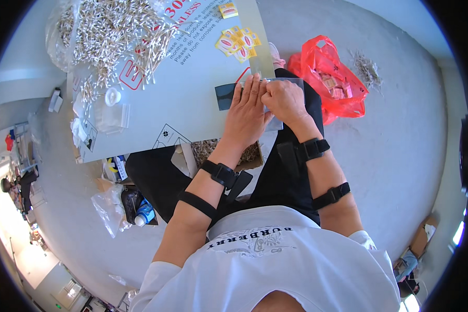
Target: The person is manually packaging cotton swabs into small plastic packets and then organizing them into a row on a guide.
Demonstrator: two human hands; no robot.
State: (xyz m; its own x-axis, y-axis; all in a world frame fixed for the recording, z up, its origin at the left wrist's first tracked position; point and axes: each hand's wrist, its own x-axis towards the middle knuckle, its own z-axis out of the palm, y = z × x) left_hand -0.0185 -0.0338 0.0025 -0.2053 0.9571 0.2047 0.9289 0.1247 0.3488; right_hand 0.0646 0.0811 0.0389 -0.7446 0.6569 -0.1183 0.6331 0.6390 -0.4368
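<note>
Partly beneath the hands [246,117], a flat, dark rectangle [224,97].

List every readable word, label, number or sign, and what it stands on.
Pale grey flat tabletop: large red letters, smaller black lines; legible, not copied.
White fabric shirt: black lettering; legible, not copied.
Small yellow and white cards: print too small to read.
Red plastic bag: dark marks, too small.

We angle our left forearm [205,188] and right forearm [325,174] inward; our left grip [246,115] lies palm-down with fingers [252,89] extended forward, while our right grip [287,100] curls its fingers just beside it.
</note>
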